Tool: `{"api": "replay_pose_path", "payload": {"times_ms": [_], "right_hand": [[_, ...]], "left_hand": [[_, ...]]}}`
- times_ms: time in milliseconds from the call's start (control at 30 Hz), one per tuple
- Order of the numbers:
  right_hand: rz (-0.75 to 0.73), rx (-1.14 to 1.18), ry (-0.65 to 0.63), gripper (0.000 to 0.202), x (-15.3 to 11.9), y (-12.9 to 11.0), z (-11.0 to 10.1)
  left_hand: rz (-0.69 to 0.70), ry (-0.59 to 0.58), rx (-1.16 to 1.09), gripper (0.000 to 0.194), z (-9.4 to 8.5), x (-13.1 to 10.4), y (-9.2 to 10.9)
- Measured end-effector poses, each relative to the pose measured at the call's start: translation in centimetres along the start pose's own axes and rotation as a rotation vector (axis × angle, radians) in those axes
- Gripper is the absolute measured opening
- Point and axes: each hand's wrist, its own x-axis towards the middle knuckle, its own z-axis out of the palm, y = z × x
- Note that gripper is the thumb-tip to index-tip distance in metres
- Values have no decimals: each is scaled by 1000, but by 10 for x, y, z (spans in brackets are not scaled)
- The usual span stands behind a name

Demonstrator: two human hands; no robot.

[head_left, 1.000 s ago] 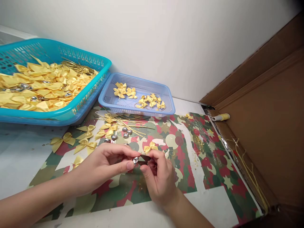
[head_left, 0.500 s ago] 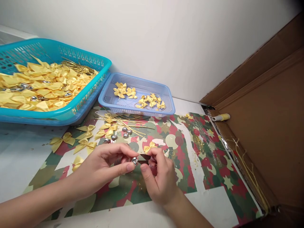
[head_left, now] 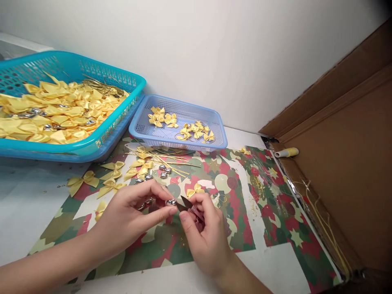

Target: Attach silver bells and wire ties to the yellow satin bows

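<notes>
My left hand [head_left: 134, 216] pinches a small silver jingle bell [head_left: 171, 202] between thumb and fingertips. More silver shows under its curled fingers, partly hidden. In my right hand [head_left: 203, 232] is a pair of small snips [head_left: 187, 204] with dark pointed blades and a reddish-purple handle. The blades are apart and point left, one of them close to the bell. I cannot tell whether it touches. Just behind my hands lie a yellow satin bow [head_left: 195, 189] and several loose bells [head_left: 163, 174]. Gold cords [head_left: 171, 159] are spread farther back.
A turquoise basket [head_left: 122, 110] full of yellow bows, bells and cords stands back left. Beside it, a blue basket [head_left: 222, 122] holds several bows. Loose bows [head_left: 83, 181] lie to the left. A cardboard wall [head_left: 343, 163] closes the right side, with a white-and-yellow tube [head_left: 287, 152] against it.
The snips have turned into plainer view, their blades parted and nearer the bell. My left fingers have shifted slightly on the bell. The camera view has moved a little.
</notes>
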Motion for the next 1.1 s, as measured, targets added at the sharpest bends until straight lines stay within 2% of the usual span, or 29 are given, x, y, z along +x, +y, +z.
{"api": "replay_pose_path", "payload": {"times_ms": [200,500,667,900,1100], "right_hand": [[145,103,-36,11,2,-6,-3],[193,107,-45,12,1,-7,0],[278,93,-41,15,0,-7,1],[365,160,-53,19,0,-5,4],[305,197,-61,18,3,-8,2]], "left_hand": [[111,38,144,11,-4,-2,-4],[260,27,196,10,-4,-4,-9],[357,75,264,11,-3,-6,-11],[425,74,300,9,-3,-10,-19],[348,137,263,8,-3,-6,-12]]}}
